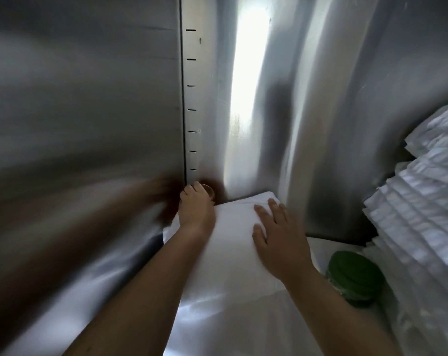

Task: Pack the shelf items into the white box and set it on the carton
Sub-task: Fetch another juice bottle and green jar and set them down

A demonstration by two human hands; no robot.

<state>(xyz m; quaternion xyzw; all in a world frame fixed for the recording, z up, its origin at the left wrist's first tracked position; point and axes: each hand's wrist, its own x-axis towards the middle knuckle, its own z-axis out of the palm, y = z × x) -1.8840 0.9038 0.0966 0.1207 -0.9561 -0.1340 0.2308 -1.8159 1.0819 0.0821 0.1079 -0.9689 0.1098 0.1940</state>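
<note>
On a steel cabinet shelf (205, 317), a small glass (209, 190) was held in the curled grip of the left hand (196, 211) at the back corner, apparently to be lifted out. The right hand (279, 240) was spread flat on the white box (233, 235), likely steadying it.

Dim, blurred wide-angle view; bright glare streaks the steel wall (246, 80), edges bowed.

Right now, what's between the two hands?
Only bare top of the white box, in the head view; the right hand lies flat on it, and the left hand grips a small glass.
</note>
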